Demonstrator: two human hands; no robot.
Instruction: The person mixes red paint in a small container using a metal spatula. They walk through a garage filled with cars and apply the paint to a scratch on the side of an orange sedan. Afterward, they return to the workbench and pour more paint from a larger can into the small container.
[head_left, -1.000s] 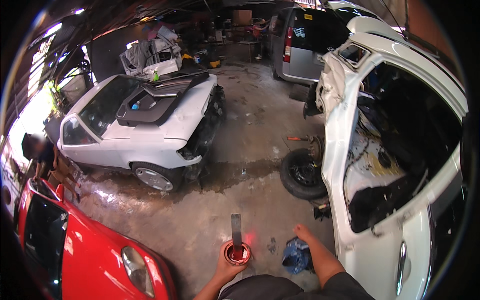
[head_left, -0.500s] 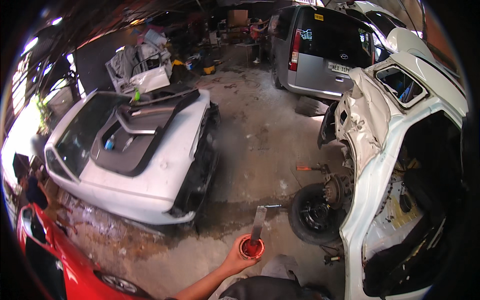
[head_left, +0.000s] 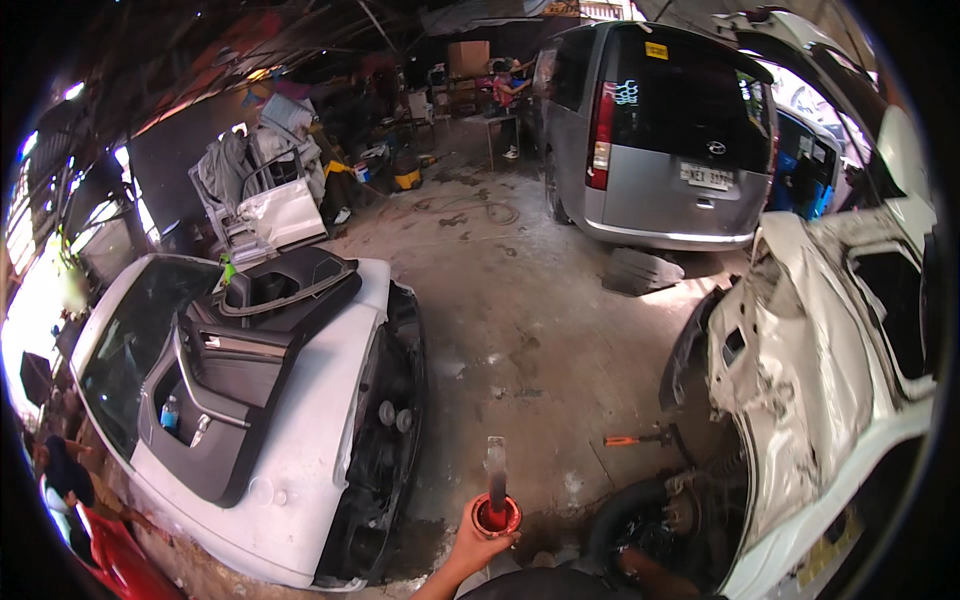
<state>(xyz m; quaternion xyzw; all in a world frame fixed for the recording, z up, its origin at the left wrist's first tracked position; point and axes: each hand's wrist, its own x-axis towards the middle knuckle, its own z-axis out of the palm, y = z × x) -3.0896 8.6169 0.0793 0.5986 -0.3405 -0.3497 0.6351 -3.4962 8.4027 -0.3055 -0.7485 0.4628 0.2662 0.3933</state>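
Observation:
My left hand (head_left: 474, 545) is wrapped round a small open can (head_left: 514, 518) with red paste inside and red smears on its rim. A flat-bladed putty knife (head_left: 496, 464) stands upright in the can, its lower part in the red paste. Low at the right, my right hand (head_left: 640, 562) shows dimly in shadow beside the wheel (head_left: 622, 520). Its fingers are too dark to make out. An orange-handled hammer (head_left: 634, 439) lies on the floor beyond that wheel.
Left stands a white car body (head_left: 300, 480) with dark door panels (head_left: 215, 420) on it. A crumpled cream car body (head_left: 800, 330) rises at the right. Ahead are a grey van (head_left: 660, 150) and a distant person (head_left: 507, 90). A red car (head_left: 125, 560) sits lower left.
The view has swung up and moved forward, so the van and both car bodies show differently. My left hand still holds the can, now lower in view. My right hand has come into view.

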